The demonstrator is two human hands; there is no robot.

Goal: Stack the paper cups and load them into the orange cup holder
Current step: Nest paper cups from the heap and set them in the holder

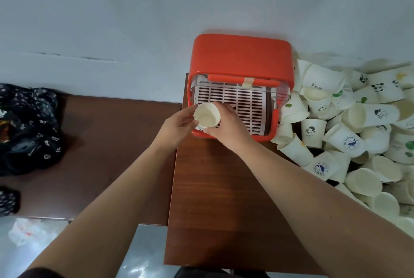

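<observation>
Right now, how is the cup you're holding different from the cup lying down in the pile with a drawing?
The held cup is gripped by the left hand and right hand over the orange cup holder; the lying cup rests untouched in the pile. The held cup's mouth faces up; the lying cup's faces sideways. The lying cup shows a dark drawing; the held cup shows none. Both are pale paper cups.

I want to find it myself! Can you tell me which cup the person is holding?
Look for the big orange cup holder standing on the brown table. At its front left corner, over the white slotted tray, the left hand and right hand grip one paper cup. Unlike the cups heaped on the right, it is upright, its open mouth facing up.
</observation>
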